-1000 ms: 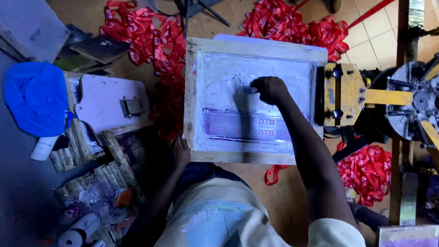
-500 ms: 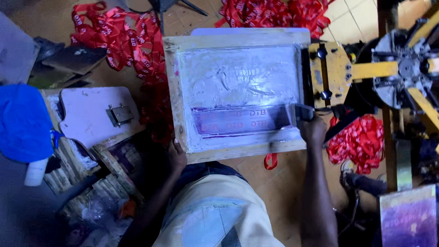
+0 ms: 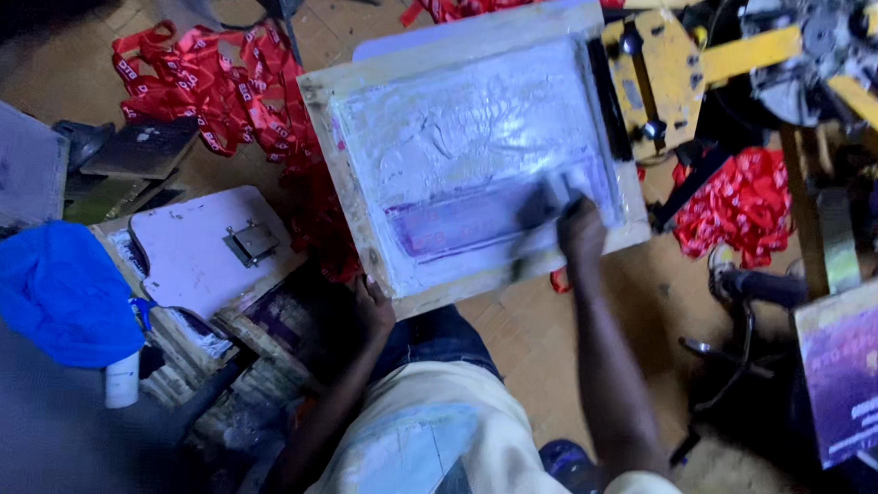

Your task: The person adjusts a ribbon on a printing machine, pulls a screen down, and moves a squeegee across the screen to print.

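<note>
The right hand point(image 3: 580, 229) has slid its one squeegee point(image 3: 546, 205) leftward, clamped; left hand point(image 3: 371, 309) grips the one frame point(image 3: 477, 279).

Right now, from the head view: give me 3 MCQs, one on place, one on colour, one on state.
1. Where does the left hand sit?
A. at the near edge of the wooden-framed printing screen
B. on the blue cloth
C. on the yellow press arm

2. What colour are the heaped ribbons?
A. green
B. red
C. white

3. What is the right hand doing?
A. hanging free
B. holding the dark squeegee on the mesh
C. resting on the floor

Answers: A, fingers meet the frame; B, red piles surround the screen; B, grip closed on the squeegee.
</note>
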